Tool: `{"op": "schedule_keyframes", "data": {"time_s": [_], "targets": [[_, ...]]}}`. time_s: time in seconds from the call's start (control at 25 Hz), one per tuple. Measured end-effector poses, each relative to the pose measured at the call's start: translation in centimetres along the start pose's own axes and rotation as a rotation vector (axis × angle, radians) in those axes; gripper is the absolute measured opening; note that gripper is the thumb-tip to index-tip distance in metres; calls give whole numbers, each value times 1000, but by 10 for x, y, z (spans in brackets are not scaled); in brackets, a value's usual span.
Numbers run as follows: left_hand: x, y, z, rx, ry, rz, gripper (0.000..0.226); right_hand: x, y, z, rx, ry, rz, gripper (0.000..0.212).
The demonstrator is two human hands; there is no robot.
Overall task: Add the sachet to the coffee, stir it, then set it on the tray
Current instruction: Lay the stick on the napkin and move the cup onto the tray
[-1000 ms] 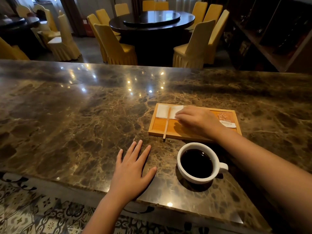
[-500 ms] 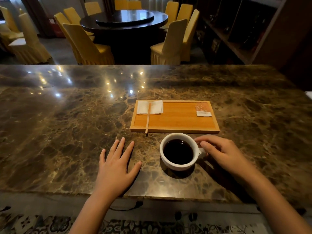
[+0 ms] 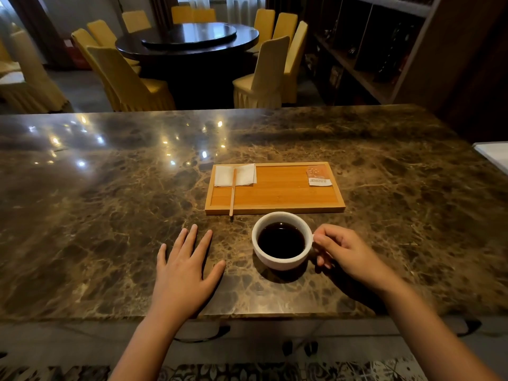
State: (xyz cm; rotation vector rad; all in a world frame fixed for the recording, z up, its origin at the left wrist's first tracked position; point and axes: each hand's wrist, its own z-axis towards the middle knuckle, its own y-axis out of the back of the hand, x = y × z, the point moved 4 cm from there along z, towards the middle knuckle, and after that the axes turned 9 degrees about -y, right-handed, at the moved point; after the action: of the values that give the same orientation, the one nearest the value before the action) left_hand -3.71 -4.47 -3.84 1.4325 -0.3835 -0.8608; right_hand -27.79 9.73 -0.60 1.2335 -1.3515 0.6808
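Observation:
A white cup of black coffee (image 3: 281,259) stands on the marble counter just in front of a wooden tray (image 3: 275,209). My right hand (image 3: 347,253) grips the cup's handle, which the fingers hide. My left hand (image 3: 184,266) lies flat on the counter left of the cup, fingers spread. An orange and white sachet (image 3: 319,176) lies in the tray's far right corner. A wooden stir stick (image 3: 233,191) lies across a white napkin (image 3: 235,175) at the tray's left end, its near tip over the tray's front edge.
The dark marble counter (image 3: 110,204) stretches wide to the left and right. A white object (image 3: 494,155) shows at the right edge. Beyond the counter are a round dark table (image 3: 189,42), yellow covered chairs (image 3: 129,83) and a wooden shelf unit (image 3: 384,50).
My right hand left the tray, came back to the cup and closed on its handle. The left hand stayed flat. The view shifted so the tray and cup sit more centrally.

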Motion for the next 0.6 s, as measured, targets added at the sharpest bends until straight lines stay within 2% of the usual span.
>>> {"op": "schedule_keyframes", "data": {"time_s": [0.24,0.6], "targets": [[1,-1,0,-3,1,5,76,11,3,8,-20,9,26,26],[0,0,0,8,8,21,76,45,34,56,-204,46,33,25]]}}
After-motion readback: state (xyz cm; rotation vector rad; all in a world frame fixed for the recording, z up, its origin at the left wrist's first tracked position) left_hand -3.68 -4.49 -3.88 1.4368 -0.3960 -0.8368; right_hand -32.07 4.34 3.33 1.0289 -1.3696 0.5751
